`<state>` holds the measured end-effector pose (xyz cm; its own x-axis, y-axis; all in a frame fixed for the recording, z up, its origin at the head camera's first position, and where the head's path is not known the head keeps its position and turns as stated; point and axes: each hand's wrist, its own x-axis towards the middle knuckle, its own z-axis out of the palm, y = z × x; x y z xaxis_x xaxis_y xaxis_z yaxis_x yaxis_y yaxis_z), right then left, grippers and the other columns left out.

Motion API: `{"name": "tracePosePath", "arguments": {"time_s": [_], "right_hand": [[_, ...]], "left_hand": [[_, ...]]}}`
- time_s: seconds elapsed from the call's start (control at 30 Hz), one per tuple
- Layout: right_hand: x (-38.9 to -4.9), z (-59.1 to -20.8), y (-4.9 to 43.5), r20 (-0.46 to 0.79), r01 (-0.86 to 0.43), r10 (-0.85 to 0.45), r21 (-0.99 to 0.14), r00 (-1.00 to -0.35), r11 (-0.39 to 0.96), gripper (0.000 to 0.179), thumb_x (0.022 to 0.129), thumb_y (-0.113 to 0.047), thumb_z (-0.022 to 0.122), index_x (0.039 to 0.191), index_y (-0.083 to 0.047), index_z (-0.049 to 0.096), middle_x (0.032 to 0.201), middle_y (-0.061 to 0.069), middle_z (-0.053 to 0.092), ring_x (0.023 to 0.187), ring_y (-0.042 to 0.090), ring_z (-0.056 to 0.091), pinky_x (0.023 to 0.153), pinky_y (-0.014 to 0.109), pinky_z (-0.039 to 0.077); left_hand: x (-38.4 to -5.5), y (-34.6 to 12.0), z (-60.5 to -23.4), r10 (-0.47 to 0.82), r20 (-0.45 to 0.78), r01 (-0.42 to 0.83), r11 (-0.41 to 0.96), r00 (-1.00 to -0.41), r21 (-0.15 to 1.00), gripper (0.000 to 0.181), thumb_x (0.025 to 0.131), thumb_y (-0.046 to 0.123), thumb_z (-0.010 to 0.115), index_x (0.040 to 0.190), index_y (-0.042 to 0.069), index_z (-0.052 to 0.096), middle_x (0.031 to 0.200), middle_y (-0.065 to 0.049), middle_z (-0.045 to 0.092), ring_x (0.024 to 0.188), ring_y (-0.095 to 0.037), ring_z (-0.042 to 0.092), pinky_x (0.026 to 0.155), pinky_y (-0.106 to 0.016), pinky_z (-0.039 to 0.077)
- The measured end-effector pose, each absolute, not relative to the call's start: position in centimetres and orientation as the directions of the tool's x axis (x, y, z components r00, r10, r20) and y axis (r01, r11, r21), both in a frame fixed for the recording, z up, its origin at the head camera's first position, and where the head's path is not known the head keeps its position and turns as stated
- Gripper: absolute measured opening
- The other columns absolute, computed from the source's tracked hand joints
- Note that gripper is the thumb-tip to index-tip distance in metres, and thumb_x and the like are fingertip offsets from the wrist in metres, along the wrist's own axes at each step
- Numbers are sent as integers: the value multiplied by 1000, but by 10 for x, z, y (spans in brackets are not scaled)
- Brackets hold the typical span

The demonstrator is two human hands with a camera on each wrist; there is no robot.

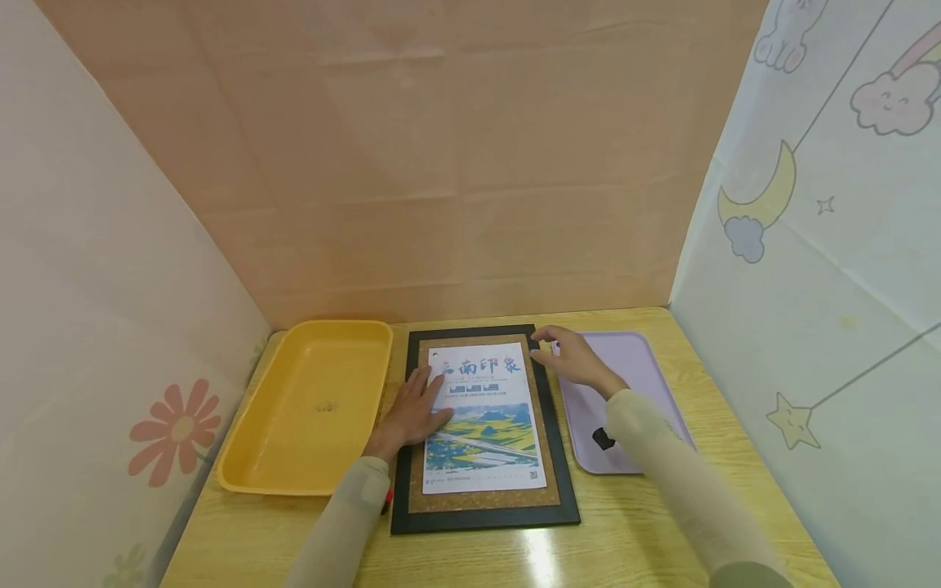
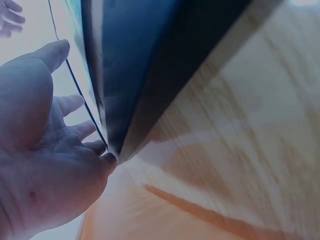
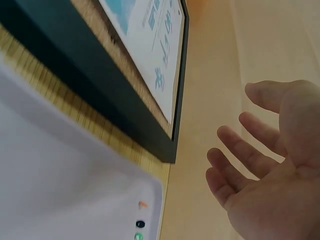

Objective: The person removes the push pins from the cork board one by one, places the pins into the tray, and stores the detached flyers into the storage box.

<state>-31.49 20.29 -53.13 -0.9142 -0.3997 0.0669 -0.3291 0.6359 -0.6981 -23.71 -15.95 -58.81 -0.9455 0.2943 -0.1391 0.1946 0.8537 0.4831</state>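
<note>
The left hand [image 1: 413, 411], fingers spread and nothing gripped, is placed over the left edge of a white, rectangular printed paper sheet [image 1: 481, 441]; the right hand [image 1: 577, 359], empty with fingers loosely bent, is held farther off, beside the far-right corner of a black-framed rectangular cork board [image 1: 485, 501]. The sheet is carried on that board, its long axis pointed roughly toward the far edge of the pale wooden counter [image 1: 632, 531].

Head cam: high, wide, faces forward-down over light wooden tabletop [image 1: 617, 543]. Wrist cams: close, tilted, each along one edge of black-framed rectangular cork board [image 1: 485, 518]. Head and right wrist share pale-purple rectangular tray [image 1: 625, 353].
</note>
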Motion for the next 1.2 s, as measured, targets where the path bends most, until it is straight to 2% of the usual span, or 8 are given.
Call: {"name": "tracePosePath", "arguments": {"time_s": [0.2,0.37,0.63,0.93,1.2], "right_hand": [[-318,-531,177,70,-381,-468,-691,-881,614,47,113,-29,69,152,-3,64,156,24,67,150,50,60,123,71,49],[-320,-533,156,43,-382,-501,-703,-864,599,48,113,-33,69,152,-5,64,157,23,67,150,50,59,123,73,49],[-327,-544,124,13,-370,-522,-720,-853,587,45,114,-32,68,148,-3,67,155,18,69,151,46,57,125,69,49],[-336,-546,95,-5,-371,-533,-712,-846,596,43,113,-32,69,146,-5,69,151,15,72,146,41,63,123,63,53],[-340,-546,72,-43,-347,-537,-719,-842,602,40,114,-29,68,145,-4,69,146,15,73,137,35,65,117,56,57]], "left_hand": [[-227,-161,-584,310,-148,203,849,-939,489,86,110,42,69,179,9,30,191,-22,12,178,-46,8,145,-68,10],[-215,-162,-579,319,-132,218,845,-939,488,86,108,39,73,177,5,34,189,-24,19,176,-50,14,143,-71,16],[-214,-168,-600,339,-158,231,852,-927,469,91,109,50,71,178,7,31,190,-23,16,178,-50,8,143,-71,12],[-218,-170,-608,354,-129,263,852,-926,453,90,109,52,71,177,7,34,189,-23,20,177,-52,11,142,-72,17],[-217,-168,-605,374,-130,279,845,-918,456,88,110,48,71,176,3,35,188,-26,20,176,-54,12,141,-73,17]]}}
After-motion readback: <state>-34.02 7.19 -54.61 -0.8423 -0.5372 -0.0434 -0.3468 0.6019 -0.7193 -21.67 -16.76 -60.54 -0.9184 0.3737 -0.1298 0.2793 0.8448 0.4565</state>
